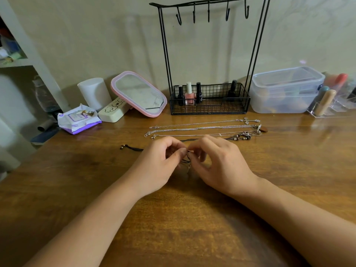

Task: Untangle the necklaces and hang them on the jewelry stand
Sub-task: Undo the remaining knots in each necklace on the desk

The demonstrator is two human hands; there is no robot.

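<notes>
both hands [189,157] pinch black cord [133,147] | stand basket [210,108]: nail polish bottles [189,94] (four)

Wooden table [192,228] against pale wall [96,35]

Wooden tabletop [192,218] under necklaces [202,129], jewelry stand [210,105], pink mirror [139,94], plastic box [285,91], wipes packet [78,119].

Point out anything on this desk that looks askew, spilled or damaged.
Nothing is spilled or visibly damaged. The pink mirror leans back at a tilt, apparently propped. The black cord necklace is bunched where both hands pinch it, while the silver chains lie straight. The stand's hooks are bare.
</notes>
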